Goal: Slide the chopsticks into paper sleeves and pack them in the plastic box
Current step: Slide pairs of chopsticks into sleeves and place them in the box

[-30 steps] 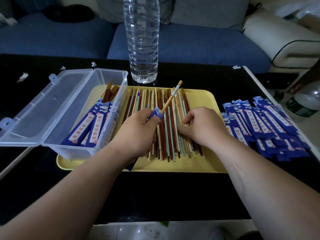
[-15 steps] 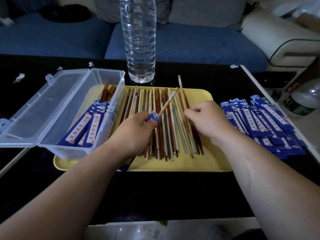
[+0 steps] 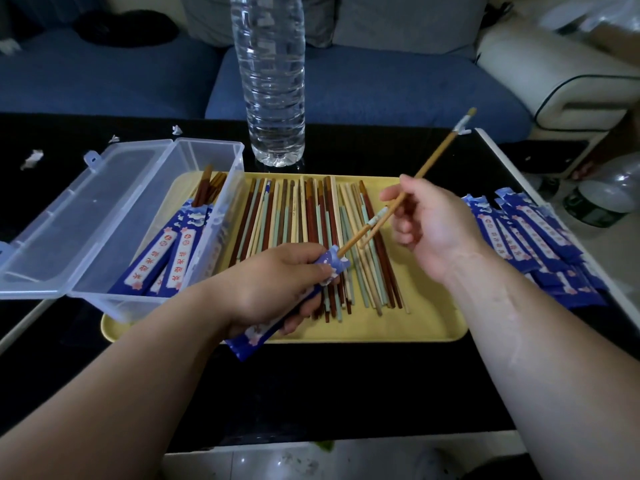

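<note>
A glossy black table (image 3: 311, 393) stands before a blue sofa (image 3: 398, 88). At centre, the left hand (image 3: 273, 289) grips a blue paper sleeve (image 3: 263, 332) with one wooden chopstick (image 3: 360, 233) poking from its mouth. The right hand (image 3: 436, 223) pinches a second chopstick (image 3: 436, 157), its lower tip just beside the first. Beneath lie loose chopsticks (image 3: 304, 216) on a yellow tray (image 3: 426, 317). The clear plastic box (image 3: 221, 161), lid open, holds filled sleeves (image 3: 166, 251) at left. Spare sleeves (image 3: 540, 237) pile at right, and a ribbed water bottle (image 3: 273, 81) stands behind.
</note>
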